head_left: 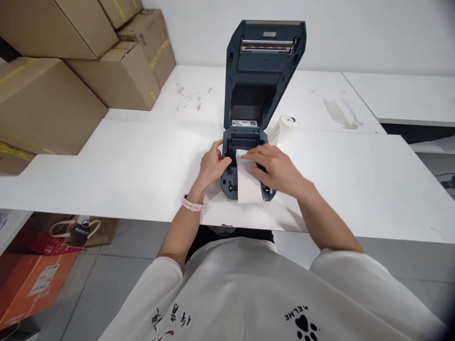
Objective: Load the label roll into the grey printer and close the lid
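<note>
A dark grey label printer (263, 71) stands on the white table (124, 166) with its lid raised upright. A strip of white label paper (247, 187) runs out of its open bay toward me. My left hand (212, 163) grips the printer's left side, fingers curled against the bay edge. My right hand (275, 168) lies over the bay and the paper, fingers stretched out flat and pressing on the paper. A pale watch is on my left wrist.
A white paper roll (286, 125) sits just right of the printer. Stacked cardboard boxes (71, 71) fill the table's far left. An orange box (31, 284) and a bag lie on the floor at the left. A second white table (401, 97) stands at the right.
</note>
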Demonstrator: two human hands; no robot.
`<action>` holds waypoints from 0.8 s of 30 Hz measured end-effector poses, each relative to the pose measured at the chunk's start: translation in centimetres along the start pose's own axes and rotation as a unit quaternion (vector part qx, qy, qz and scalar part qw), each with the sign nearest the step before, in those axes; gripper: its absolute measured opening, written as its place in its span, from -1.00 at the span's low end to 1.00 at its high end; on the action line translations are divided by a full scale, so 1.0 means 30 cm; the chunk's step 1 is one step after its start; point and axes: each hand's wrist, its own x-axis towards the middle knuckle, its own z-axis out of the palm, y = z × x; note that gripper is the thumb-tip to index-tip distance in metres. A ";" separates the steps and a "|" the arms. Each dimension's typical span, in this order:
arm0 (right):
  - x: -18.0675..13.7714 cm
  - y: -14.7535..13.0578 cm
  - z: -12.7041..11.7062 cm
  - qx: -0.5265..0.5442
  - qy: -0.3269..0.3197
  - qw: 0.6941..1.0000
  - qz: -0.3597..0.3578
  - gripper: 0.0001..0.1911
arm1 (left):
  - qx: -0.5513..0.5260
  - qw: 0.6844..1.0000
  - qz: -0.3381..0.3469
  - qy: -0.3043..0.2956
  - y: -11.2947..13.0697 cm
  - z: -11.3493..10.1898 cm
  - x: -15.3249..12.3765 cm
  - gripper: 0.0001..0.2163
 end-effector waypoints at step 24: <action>-0.265 -0.091 0.090 0.058 0.016 0.998 -0.010 -0.29 | -0.060 0.998 0.006 -0.030 -0.039 0.035 0.008 -0.30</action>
